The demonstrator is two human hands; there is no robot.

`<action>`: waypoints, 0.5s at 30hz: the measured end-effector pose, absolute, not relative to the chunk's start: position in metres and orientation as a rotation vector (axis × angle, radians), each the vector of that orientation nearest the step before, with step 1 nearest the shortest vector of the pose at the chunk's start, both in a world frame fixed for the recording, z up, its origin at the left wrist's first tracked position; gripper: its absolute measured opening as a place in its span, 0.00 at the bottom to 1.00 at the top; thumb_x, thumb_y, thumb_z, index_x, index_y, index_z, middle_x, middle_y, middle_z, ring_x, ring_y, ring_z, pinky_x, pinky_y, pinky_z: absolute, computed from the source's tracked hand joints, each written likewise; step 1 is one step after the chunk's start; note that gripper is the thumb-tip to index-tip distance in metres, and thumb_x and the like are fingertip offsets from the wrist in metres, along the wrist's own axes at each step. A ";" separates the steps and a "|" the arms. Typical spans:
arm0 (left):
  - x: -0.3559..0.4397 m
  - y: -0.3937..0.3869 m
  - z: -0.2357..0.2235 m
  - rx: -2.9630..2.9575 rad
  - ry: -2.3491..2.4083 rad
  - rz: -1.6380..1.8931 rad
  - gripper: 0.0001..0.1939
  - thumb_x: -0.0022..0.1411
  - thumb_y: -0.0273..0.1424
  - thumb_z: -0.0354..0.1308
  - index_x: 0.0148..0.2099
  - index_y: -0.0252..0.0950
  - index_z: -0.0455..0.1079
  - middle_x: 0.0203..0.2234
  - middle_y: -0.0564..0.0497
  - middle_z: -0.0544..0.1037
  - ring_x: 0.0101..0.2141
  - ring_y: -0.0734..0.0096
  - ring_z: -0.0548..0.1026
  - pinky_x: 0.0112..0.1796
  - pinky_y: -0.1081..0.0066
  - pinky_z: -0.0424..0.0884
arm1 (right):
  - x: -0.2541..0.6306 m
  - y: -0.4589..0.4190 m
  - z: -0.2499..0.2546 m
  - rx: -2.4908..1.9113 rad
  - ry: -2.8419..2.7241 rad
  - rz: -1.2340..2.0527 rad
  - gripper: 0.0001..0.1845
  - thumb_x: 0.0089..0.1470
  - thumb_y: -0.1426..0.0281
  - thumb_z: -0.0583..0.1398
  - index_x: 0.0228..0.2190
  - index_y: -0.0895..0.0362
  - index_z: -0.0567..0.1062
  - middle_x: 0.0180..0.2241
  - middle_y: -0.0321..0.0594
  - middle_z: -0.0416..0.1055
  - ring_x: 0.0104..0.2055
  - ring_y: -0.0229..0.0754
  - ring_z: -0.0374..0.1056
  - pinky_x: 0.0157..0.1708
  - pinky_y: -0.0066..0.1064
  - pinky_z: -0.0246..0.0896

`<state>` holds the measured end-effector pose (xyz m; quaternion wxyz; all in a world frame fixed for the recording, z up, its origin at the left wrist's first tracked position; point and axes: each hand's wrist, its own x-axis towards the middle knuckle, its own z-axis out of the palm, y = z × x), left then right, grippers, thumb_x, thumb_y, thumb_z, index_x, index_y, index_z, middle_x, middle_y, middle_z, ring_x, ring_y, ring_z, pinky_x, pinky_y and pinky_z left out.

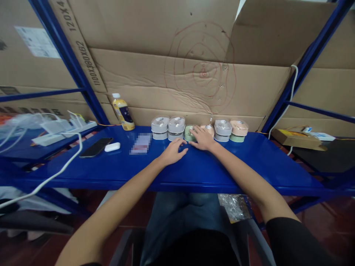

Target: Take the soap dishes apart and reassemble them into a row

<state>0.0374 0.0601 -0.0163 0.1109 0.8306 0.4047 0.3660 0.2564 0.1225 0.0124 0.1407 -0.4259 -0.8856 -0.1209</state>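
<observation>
A row of small rounded plastic boxes with clear tops runs along the back of the blue table. On the left stand two stacks of grey boxes (160, 125) (176, 125). In the middle a green box (189, 133) and a pink box (208, 128) sit low, partly hidden by my right hand (203, 139). That hand reaches over them with spread fingers, its fingertips at the green box. My left hand (174, 152) hovers in front of the second grey stack, thumb and fingers apart, holding nothing. Further right are another grey stack (222, 128) and a pink box on a green one (238, 129).
Left on the blue table (133, 170) are a yellow drink bottle (123, 112), a black phone (96, 147), a white earbud case (112, 147) and a blurred-out flat item (141, 143). A white cable (63, 168) crosses the left end. Cardboard (133, 70) backs the table.
</observation>
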 end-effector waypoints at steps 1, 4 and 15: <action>0.037 0.060 -0.016 2.445 1.197 1.085 0.15 0.66 0.41 0.56 0.50 0.38 0.71 0.45 0.44 0.76 0.46 0.57 0.78 0.50 0.55 0.77 | 0.253 0.119 0.011 -1.230 -2.566 -0.318 0.38 0.63 0.55 0.62 0.66 0.64 0.62 0.71 0.62 0.54 0.73 0.63 0.50 0.69 0.53 0.47; 0.037 0.060 -0.015 2.456 1.245 1.140 0.14 0.66 0.39 0.55 0.49 0.38 0.71 0.45 0.44 0.76 0.46 0.55 0.77 0.50 0.54 0.76 | 0.250 0.101 0.010 -1.191 -2.551 -0.275 0.34 0.63 0.54 0.62 0.60 0.64 0.67 0.65 0.64 0.63 0.68 0.64 0.58 0.65 0.53 0.55; 0.032 0.053 -0.010 2.418 1.126 1.189 0.37 0.62 0.47 0.65 0.66 0.37 0.59 0.61 0.36 0.69 0.62 0.47 0.70 0.63 0.48 0.66 | 0.255 0.054 0.025 -1.496 -2.414 0.074 0.39 0.55 0.48 0.65 0.57 0.62 0.68 0.56 0.65 0.70 0.56 0.68 0.72 0.51 0.55 0.69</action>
